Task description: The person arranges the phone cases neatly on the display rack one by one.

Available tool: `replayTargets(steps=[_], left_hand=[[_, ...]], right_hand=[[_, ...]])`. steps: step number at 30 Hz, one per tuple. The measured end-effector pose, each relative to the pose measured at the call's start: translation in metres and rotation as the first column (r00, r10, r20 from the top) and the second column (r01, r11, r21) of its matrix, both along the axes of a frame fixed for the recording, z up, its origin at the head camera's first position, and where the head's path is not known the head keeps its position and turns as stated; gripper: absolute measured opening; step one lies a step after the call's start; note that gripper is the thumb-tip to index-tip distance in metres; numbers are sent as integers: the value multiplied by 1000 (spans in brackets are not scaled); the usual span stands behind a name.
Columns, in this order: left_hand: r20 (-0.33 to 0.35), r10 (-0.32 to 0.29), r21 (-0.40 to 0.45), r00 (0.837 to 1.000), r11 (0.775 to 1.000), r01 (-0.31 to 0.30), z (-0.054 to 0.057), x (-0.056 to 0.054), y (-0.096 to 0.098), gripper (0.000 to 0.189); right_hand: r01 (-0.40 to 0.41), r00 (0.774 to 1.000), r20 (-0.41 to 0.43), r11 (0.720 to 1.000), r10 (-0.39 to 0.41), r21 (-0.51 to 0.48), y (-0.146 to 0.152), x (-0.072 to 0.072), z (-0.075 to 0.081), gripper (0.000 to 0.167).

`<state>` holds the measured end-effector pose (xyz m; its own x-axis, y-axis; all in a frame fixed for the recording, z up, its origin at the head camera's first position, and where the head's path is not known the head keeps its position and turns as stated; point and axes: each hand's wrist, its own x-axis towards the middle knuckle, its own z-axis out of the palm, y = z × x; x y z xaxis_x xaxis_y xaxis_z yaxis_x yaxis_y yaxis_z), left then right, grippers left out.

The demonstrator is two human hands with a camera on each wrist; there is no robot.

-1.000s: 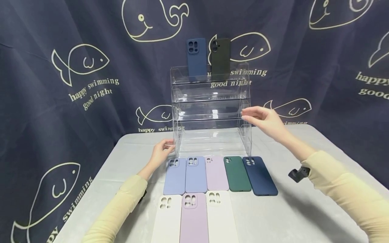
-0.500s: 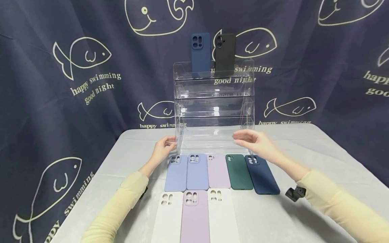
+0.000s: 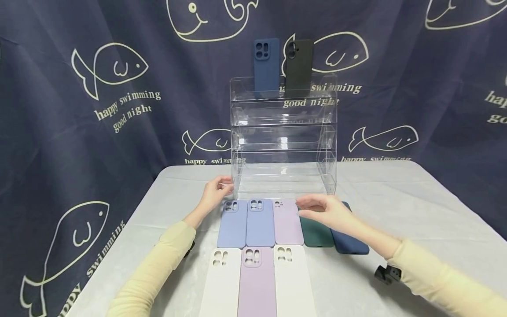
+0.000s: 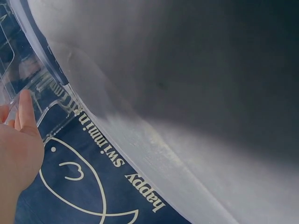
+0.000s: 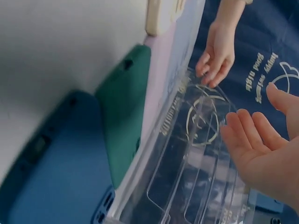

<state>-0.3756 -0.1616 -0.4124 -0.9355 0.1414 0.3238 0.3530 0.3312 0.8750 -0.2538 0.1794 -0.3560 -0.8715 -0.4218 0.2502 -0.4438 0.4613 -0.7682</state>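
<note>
My left hand (image 3: 215, 191) is at the lower left side of a clear acrylic tiered display rack (image 3: 283, 169), fingertips right at its side panel. In the left wrist view its fingers (image 4: 27, 112) lie fairly straight against the clear plastic. My right hand (image 3: 326, 211), holding nothing, hovers over the green phone case (image 3: 318, 233) with fingers loosely bent. It partly covers that case and the dark blue phone case (image 3: 350, 242). Left of these, in the same row, lie a pale lilac phone case (image 3: 288, 226) and two periwinkle blue phone cases (image 3: 260, 226).
On the rack's top tier stand a blue phone case (image 3: 266, 66) and a black one (image 3: 299, 66). A nearer row holds a lilac case (image 3: 256, 286) between two white cases (image 3: 222, 281). A dark curtain (image 3: 166, 114) hangs behind the grey table (image 3: 396, 189).
My right hand has come down from beside the rack's middle tiers to over the green phone case. My left hand stays at the rack's side. The head view has shifted slightly.
</note>
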Motion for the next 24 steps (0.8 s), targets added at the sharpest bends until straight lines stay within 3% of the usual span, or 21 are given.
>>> replayTargets(steps=[9, 18, 24], left_hand=[[-19, -6, -5, 1000, 1000, 6, 5, 0, 2, 29], [-15, -16, -7, 1000, 1000, 16, 3, 0, 1, 28], [-15, -19, 12, 1000, 1000, 20, 0, 0, 0, 28]], right_hand=[[-83, 996, -19, 994, 85, 73, -5, 9, -16, 39], [-205, 978, -15, 976, 206, 75, -5, 19, -32, 40], [-244, 969, 2, 964, 245, 107, -5, 24, -38, 38]])
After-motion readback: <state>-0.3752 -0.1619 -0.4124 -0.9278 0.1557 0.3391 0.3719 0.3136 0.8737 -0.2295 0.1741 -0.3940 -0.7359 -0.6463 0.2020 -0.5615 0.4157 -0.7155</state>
